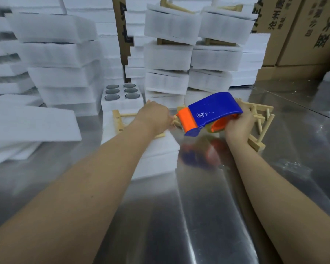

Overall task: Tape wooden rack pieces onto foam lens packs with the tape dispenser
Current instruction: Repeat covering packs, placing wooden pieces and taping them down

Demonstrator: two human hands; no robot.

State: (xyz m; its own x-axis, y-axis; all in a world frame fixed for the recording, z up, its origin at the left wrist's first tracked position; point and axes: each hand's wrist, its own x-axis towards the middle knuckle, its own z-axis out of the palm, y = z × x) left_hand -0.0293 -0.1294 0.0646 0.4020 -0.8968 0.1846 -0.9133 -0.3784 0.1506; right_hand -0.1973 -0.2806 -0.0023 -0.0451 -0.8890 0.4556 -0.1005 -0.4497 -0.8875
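A white foam lens pack (pixel 156 155) lies on the steel table in the middle of the view. A pale wooden rack piece (pixel 117 119) rests on top of it. My left hand (pixel 154 116) lies over the rack's right part, fingers curled at the tape end by the dispenser's mouth. A blue and orange tape dispenser (pixel 211 113) hovers just right of that pack, tilted with its orange blade end toward my left hand. My right hand (pixel 240 124) grips the dispenser from its right side. The tape strip itself is too thin to make out.
Loose wooden racks (pixel 259 126) lie behind my right hand. Tall stacks of foam packs (pixel 168 54) with racks stand at the back. An open foam block (pixel 121 98) shows several dark lenses. Foam sheets (pixel 32 122) sit left; cardboard boxes (pixel 301 35) back right.
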